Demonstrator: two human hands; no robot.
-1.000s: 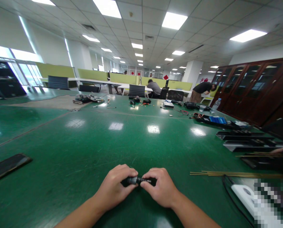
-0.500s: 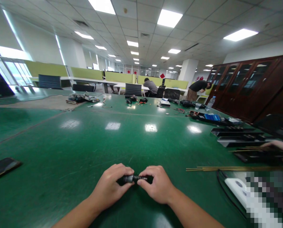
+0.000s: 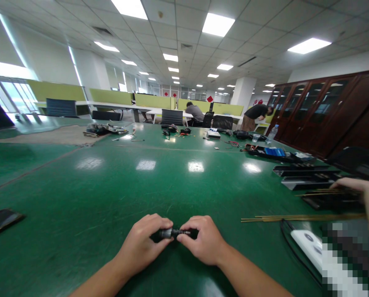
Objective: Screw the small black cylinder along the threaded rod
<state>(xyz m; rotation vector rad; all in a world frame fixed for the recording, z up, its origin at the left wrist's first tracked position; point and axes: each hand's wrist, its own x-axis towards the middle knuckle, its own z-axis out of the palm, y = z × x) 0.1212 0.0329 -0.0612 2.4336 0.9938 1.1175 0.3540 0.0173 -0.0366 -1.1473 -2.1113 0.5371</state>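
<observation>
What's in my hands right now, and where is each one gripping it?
A small dark cylindrical part: the left hand pinches its thicker end, the right hand its thinner end.

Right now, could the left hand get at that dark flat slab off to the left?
Probably, with a stretch: open green tabletop runs between the left hand and the dark slab, but that hand is holding a dark cylindrical piece.

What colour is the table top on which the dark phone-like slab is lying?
The table top is glossy green, best seen in the head view.
</observation>
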